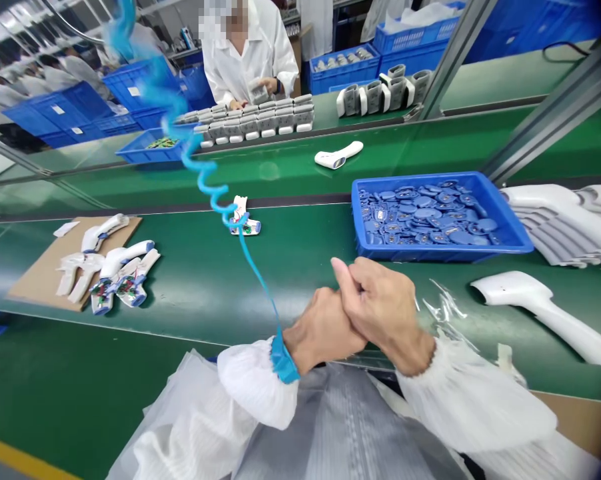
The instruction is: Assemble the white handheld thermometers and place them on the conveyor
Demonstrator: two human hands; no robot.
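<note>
My left hand (325, 327) and my right hand (384, 300) are pressed together over the front edge of the green bench. Both have curled fingers, and the right one overlaps the left. Whatever lies inside them, if anything, is hidden. Around my left wrist sits a blue wrist strap (284, 360) with a coiled blue cord (205, 177) running up from it. Just beyond my right hand stands a blue tray (443, 255) full of round blue plastic pieces (425, 213). Clear plastic film (445, 303) lies to the right of that hand.
White thermometer housings (535, 300) lie and stack at right. An opened thermometer (244, 223) shows its circuit board. More opened units (125, 283) rest by a cardboard sheet (35, 277) at left. Across the green conveyor, holding a thermometer (338, 156), a co-worker (253, 50) handles a grey part.
</note>
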